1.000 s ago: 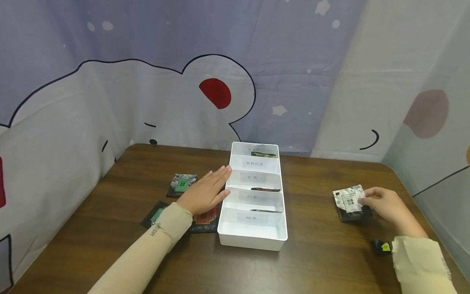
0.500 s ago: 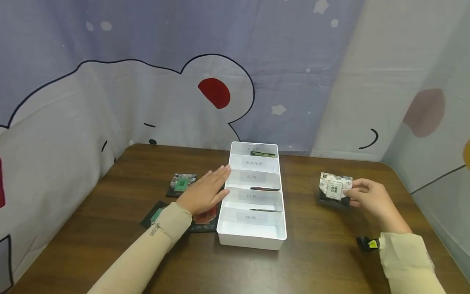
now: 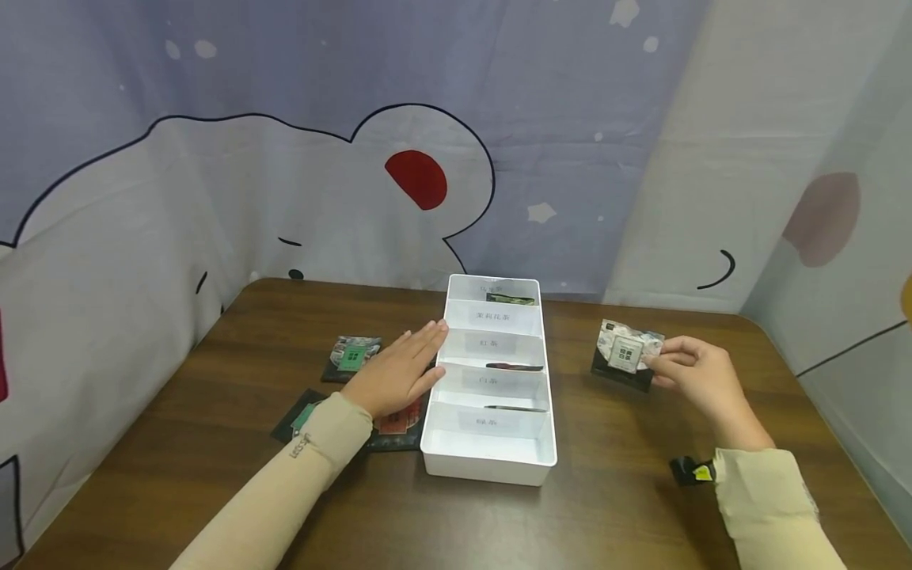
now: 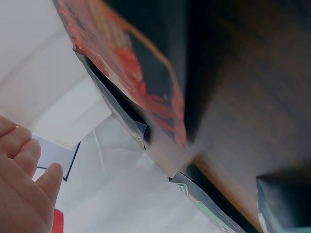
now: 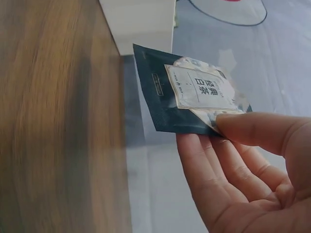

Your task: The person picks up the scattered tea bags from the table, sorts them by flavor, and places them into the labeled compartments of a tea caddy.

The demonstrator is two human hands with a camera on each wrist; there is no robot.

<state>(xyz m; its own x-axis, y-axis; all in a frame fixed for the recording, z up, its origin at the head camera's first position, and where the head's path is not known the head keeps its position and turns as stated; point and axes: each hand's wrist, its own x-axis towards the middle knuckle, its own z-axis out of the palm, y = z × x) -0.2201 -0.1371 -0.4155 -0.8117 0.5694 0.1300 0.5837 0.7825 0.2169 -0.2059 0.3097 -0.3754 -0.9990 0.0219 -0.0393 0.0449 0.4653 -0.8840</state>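
Observation:
My right hand (image 3: 701, 384) pinches a tea bag sachet (image 3: 627, 355) by its right edge, thumb over the front and fingers behind. The sachet is dark with a pale patterned top and a white label; in the right wrist view the sachet (image 5: 194, 94) hangs above the wooden surface. My left hand (image 3: 399, 370) lies with straight fingers against the left rim of a white divided box (image 3: 492, 467). Labelled compartments run along the box, and thin sachets stand in several of them. Beneath and beside the left hand lies a red-labelled sachet (image 3: 395, 427), partly hidden.
Left of the box, a green-labelled sachet (image 3: 352, 356) lies on the brown table (image 3: 598, 507), and another green-labelled sachet (image 3: 295, 416) is partly covered by the left sleeve. A black strap piece with a yellow mark (image 3: 691, 472) sits at the right wrist. A patterned curtain (image 3: 570, 158) hangs behind.
My right hand has moved left toward the box, carrying the sachet up off the table. The left hand and the box have stayed in place.

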